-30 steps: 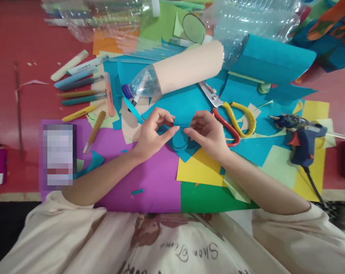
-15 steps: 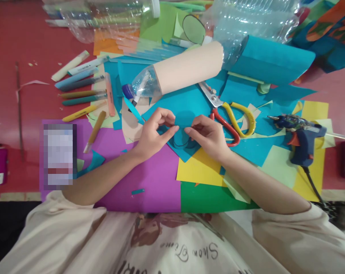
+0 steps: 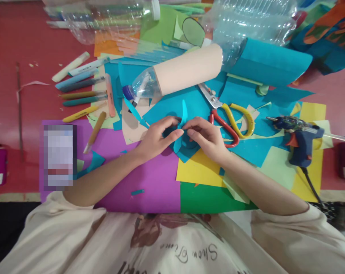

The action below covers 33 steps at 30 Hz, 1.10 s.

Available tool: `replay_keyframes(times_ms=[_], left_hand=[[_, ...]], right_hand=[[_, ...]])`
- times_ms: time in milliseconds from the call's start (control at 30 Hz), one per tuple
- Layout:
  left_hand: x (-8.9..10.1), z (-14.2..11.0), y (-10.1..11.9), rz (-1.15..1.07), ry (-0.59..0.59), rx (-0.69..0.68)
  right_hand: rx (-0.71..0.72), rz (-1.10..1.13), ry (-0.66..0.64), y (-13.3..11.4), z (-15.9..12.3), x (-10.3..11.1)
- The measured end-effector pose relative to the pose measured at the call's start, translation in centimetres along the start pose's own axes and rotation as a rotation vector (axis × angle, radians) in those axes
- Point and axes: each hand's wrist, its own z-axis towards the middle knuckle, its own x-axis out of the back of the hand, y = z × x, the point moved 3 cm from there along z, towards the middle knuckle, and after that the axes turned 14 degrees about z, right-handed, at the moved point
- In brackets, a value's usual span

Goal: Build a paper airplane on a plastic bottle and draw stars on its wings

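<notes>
A small piece of blue paper [image 3: 184, 110] stands bent and nearly edge-on between my hands, over the blue sheets on the table. My left hand [image 3: 163, 135] pinches it from the left, thumb and fingertips together. From the right, my right hand [image 3: 205, 135] also closes its thumb and fingertips on it. Part of the paper is hidden behind the fingers. Scissors [image 3: 213, 101] with one red and one yellow handle lie just right of my right hand. Beyond my hands lies a plastic bottle wrapped in pale pink paper [image 3: 189, 70].
Several markers [image 3: 81, 82] lie to the left, above a phone-like blurred rectangle [image 3: 59, 156]. A blue glue gun [image 3: 300, 144] rests on yellow paper at right. A blue paper roll [image 3: 275, 62] and a large clear bottle [image 3: 252, 23] are at the back.
The blue paper was held facing me, its rounded lower part showing. It is now turned and bent, standing up nearly edge-on. My hands have come closer together and a little lower.
</notes>
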Motion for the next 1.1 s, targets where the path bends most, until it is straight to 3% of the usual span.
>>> replay_keyframes(times_ms=[233, 500, 833, 1100], left_hand=[[0.39, 0.28, -0.19, -0.069, 0.161, 0.055], [-0.1, 0.18, -0.06, -0.038, -0.016, 0.067], [-0.27, 0.0, -0.23, -0.107, -0.02, 0.145], [0.01, 0.16, 0.16, -0.083, 0.031, 0.07]], right_hand=[[-0.048, 0.054, 0.155, 0.35, 0.04, 0.15], [-0.113, -0.002, 0.072, 0.4, 0.22, -0.04], [-0.158, 0.019, -0.007, 0.08, 0.29, -0.18], [-0.121, -0.027, -0.052, -0.05, 0.46, -0.05]])
